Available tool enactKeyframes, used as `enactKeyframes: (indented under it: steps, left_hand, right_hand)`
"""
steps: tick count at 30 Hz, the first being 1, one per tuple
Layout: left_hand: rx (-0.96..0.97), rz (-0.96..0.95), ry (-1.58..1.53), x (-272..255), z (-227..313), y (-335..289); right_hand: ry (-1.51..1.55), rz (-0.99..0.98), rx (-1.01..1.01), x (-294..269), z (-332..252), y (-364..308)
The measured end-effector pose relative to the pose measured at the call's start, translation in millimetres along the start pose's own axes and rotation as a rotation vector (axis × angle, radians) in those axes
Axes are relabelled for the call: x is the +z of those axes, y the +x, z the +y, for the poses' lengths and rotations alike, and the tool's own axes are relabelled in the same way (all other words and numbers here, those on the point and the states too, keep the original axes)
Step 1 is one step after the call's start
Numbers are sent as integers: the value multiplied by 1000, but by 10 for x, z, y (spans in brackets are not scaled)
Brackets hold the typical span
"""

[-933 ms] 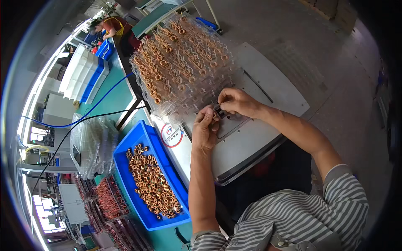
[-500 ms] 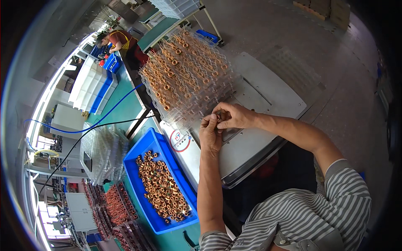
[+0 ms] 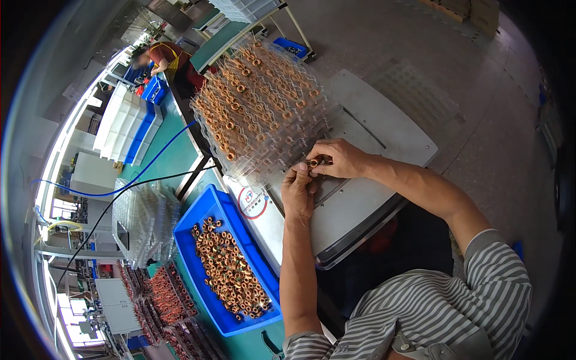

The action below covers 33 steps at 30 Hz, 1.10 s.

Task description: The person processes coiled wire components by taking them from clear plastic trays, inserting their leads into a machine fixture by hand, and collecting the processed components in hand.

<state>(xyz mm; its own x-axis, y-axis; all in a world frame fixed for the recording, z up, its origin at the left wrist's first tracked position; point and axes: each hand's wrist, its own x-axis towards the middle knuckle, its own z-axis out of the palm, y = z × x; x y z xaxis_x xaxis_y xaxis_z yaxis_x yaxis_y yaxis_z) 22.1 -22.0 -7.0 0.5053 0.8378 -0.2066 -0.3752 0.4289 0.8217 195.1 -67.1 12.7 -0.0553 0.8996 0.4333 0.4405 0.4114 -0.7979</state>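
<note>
My left hand (image 3: 298, 191) and my right hand (image 3: 341, 159) meet in front of a stack of clear trays. Between their fingertips is a small copper-coloured ring coil (image 3: 312, 163). Both hands are closed in a pinch around it, and the fingers hide part of the ring. On the top clear tray (image 3: 255, 99), just beyond my hands, lie rows of copper ring coils with twisted wire leads. To the left, a blue bin (image 3: 223, 196) holds a heap of similar loose ring coils (image 3: 231, 270).
The trays rest on a grey metal machine top (image 3: 390, 132). Further left are empty-looking clear trays (image 3: 147, 222), red-wired parts in trays (image 3: 171, 291) and white crates (image 3: 123, 123). Blue and black cables cross the green bench (image 3: 171, 138). A person (image 3: 168, 60) leans over its far end.
The ring coil shows more between my fingertips, and the fingers of my right hand have shifted around it. The trays and bin sit slightly further left in view.
</note>
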Motion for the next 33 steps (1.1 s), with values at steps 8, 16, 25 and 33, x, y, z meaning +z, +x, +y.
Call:
enactKeyframes:
  steps: [8,16,25,33]
  left_hand:
    - [29,19,66,53,-21,6]
    - [41,37,92,44,3,-14]
    - [-6,8,87,123,89,-81]
    - [-65,-23,52,59,105,-62]
  right_hand:
    - [-14,-14,-26,-30,20,-5]
    - [33,-14,18,0,-16,5]
    - [-60,87,11,44,-8,7]
    - [-80,53,-77,70,27,0]
